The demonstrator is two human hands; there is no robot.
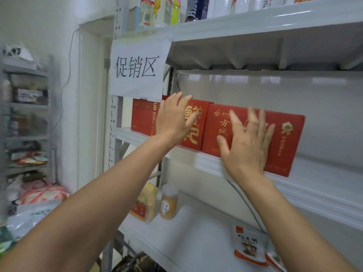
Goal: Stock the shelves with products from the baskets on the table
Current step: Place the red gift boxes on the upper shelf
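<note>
Head view looks up at a white shelf [306, 195] where three red boxes stand upright in a row, faces outward, under a paper sign [137, 67] that seems to mark a promotion spot. The left hand [172, 118] lies flat on the middle box [199, 112], fingers straight and gripping nothing. The right hand [245, 146] is spread just as flat against the front of the right box [282, 142], which stands at the shelf's front edge. Open palms suit this, I'd say: the boxes are already set down, and a flat push squares them up and slides them back in line with the left box [143, 116] without tipping them. Below, a jar [169, 203] and a packet [249, 246] sit on the lower shelf. No basket or table shows from here.
</note>
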